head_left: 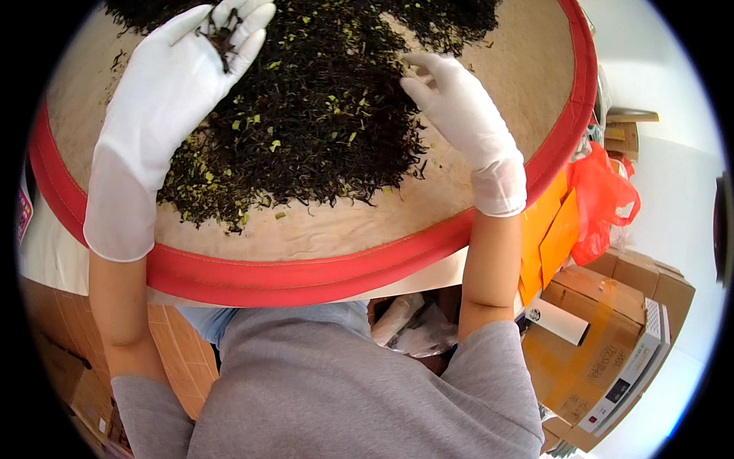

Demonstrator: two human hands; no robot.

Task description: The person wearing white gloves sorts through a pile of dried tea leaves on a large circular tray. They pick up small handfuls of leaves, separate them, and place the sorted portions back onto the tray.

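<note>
Dark, twisted dried leaves, likely tea, lie in a broad pile (pixel 325 115) mixed with yellow-green bits. They are spread on a round, beige-lined tray with a padded red rim (pixel 321 284). My left hand (pixel 157 92), in a white glove, is turned palm up over the pile's left side. A small clump of dark leaves (pixel 222 44) rests in its cupped palm and fingers. At the pile's right edge is my white-gloved right hand (pixel 459 107), fingers bent and thumb a little apart from them. Nothing shows between its fingertips.
The tray lies on a pale tabletop (pixel 57 256). To the right are orange sheets (pixel 558 233), a red plastic bag (pixel 600 199), a white roll (pixel 558 323) and stacked cardboard boxes (pixel 589 359). Clear plastic bags (pixel 424 333) lie below the table edge. Another box (pixel 80 390) stands lower left.
</note>
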